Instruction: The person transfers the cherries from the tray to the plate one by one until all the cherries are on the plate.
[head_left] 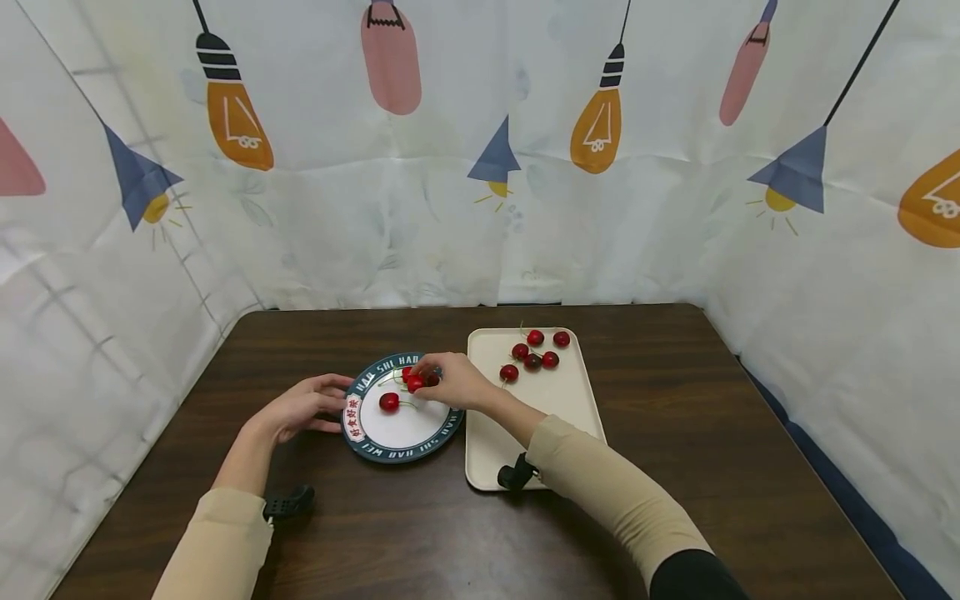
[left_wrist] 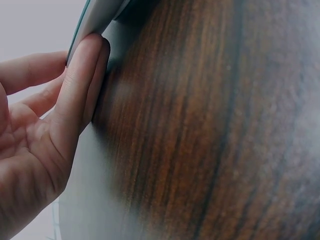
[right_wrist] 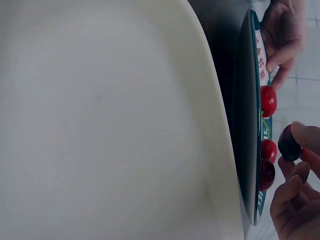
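Dark red, one cherry (right_wrist: 289, 144) is pinched between the thumb and finger of the right hand (head_left: 459, 382). That hand has it over the far right part of the round plate (head_left: 397, 429), inside the blue rim. The cherry looks just above the plate, not down on it. It is almost round, so no long way shows. The right hand is the nearer one; the left hand (head_left: 311, 407) is across the plate, holding the left edge in its fingers. Three bright cherries (head_left: 389, 402) lie on the plate, two of them near the pinched one. Right of the plate on the table (head_left: 375, 533) is the cream tray (head_left: 558, 396), with six more cherries (head_left: 551, 359) toward its far end, and the right arm reaches across it.

Some bits are hard to see. From the head, fingers hide part of the pinched cherry, and I cannot tell if it has a stem. The right wrist view sees the plate from its side, so I cannot tell if the cherries touch. The left wrist view shows just a cut-off piece of plate and no cherries.
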